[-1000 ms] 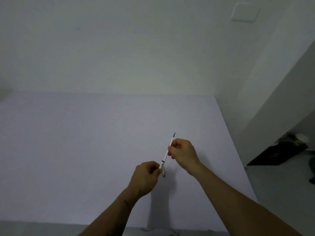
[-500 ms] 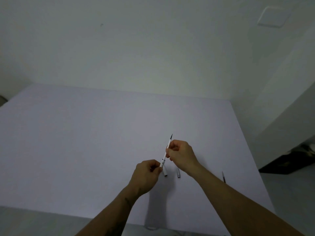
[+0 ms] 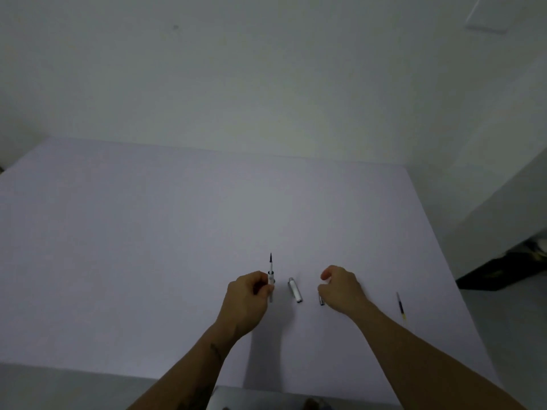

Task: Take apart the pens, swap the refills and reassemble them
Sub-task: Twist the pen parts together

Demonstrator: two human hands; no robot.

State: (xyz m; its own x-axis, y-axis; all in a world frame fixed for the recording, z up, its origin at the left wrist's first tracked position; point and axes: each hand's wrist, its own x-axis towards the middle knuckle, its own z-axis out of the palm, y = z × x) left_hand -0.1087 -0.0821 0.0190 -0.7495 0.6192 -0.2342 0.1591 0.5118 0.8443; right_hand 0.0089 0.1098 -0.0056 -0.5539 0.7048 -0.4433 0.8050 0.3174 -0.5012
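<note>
My left hand point(image 3: 247, 294) grips a white pen barrel point(image 3: 270, 279) held upright, with a thin refill tip point(image 3: 270, 259) sticking out of its top. A white pen part point(image 3: 295, 290) lies on the table point(image 3: 148, 232) just right of it. My right hand point(image 3: 340, 287) hovers low over the table with fingers curled and nothing visibly in them, beside a small silver pen piece point(image 3: 321, 300) that its palm partly hides. A loose dark refill point(image 3: 400, 306) lies farther right on the table.
The pale table runs to a white wall at the back. Its right edge drops to the floor, where a dark object point(image 3: 500, 273) sits. The near table edge is just below my forearms.
My right hand has let go of the pen and moved right and down toward the table. The left hand now holds the pen alone, upright. The camera tilted down, showing more parts.
</note>
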